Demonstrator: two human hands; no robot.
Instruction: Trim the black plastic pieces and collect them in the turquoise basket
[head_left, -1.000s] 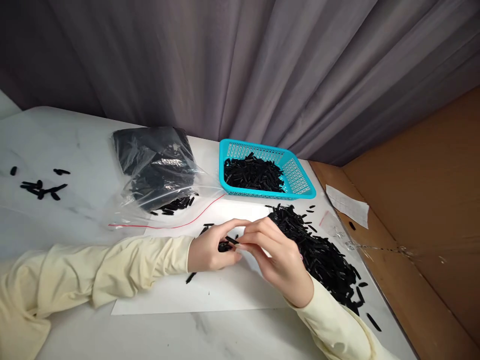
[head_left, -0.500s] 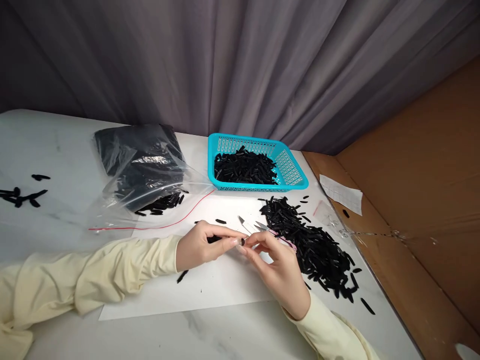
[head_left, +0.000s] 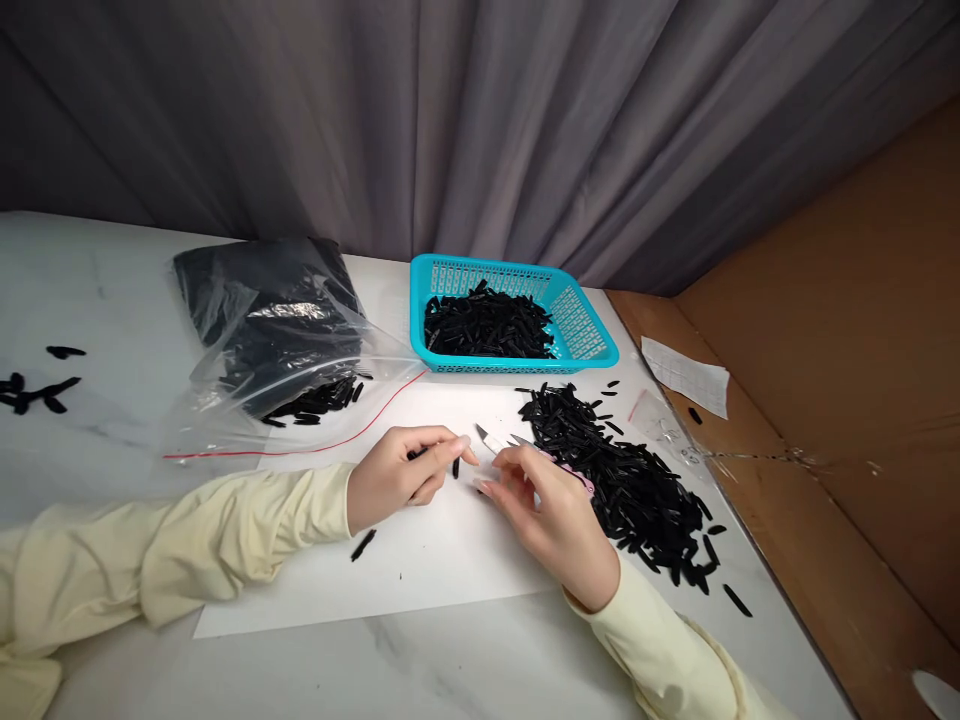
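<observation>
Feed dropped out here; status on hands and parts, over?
Left hand pinching small black piece. Right hand holding thread snips. Loose black pieces pile beside right hand, nothing obstructing.

Cream sleeves (head_left: 225, 530) cross a white paper sheet (head_left: 420, 570) on a white marble-veined table (head_left: 112, 300). A turquoise lattice basket (head_left: 585, 335) holds black strips (head_left: 487, 325); more black pieces (head_left: 630, 485) lie heaped beside pink-handled snips (head_left: 525, 452). A clear bag (head_left: 277, 340) carries a red seal line. Grey curtain (head_left: 480, 130), brown cardboard (head_left: 840, 330).
</observation>
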